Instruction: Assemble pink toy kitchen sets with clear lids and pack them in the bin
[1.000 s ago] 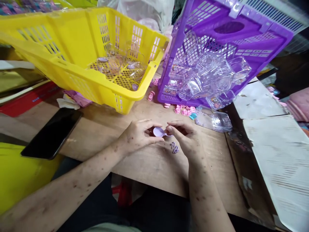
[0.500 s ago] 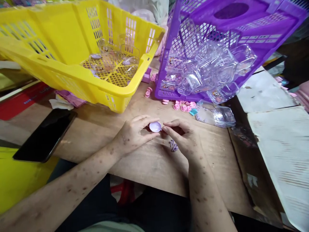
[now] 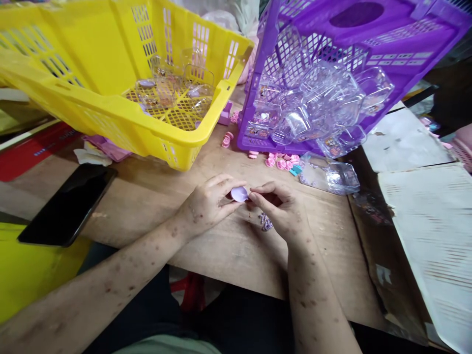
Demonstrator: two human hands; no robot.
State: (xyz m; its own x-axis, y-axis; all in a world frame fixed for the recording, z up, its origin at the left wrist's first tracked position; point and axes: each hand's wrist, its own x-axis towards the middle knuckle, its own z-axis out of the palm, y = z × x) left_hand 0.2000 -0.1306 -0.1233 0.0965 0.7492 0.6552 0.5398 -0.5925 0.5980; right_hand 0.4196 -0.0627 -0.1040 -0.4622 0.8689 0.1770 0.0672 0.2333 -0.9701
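Between my two hands is a small round lilac plastic piece (image 3: 239, 194), shaped like a shallow dish. The fingers of my left hand (image 3: 206, 204) close on its left side, thumb below and index finger above. At its right edge, the thumb and index finger of my right hand (image 3: 278, 209) pinch together; whether they grip the edge or some tiny part is too small to tell. A little pile of purple pieces (image 3: 265, 221) lies on the wooden table (image 3: 236, 260), just left of and partly behind my right hand.
A yellow basket (image 3: 147, 130) with several clear cases stands at the back left. A tilted purple basket (image 3: 250, 123) full of clear cases (image 3: 324, 98) is at the back right. Pink pieces (image 3: 282, 162) and a clear case (image 3: 341, 178) lie before it. A phone (image 3: 70, 204) lies left.
The lilac piece has tilted and shifted slightly right, with my left hand moving along with it. My right hand stays pinched at its edge.
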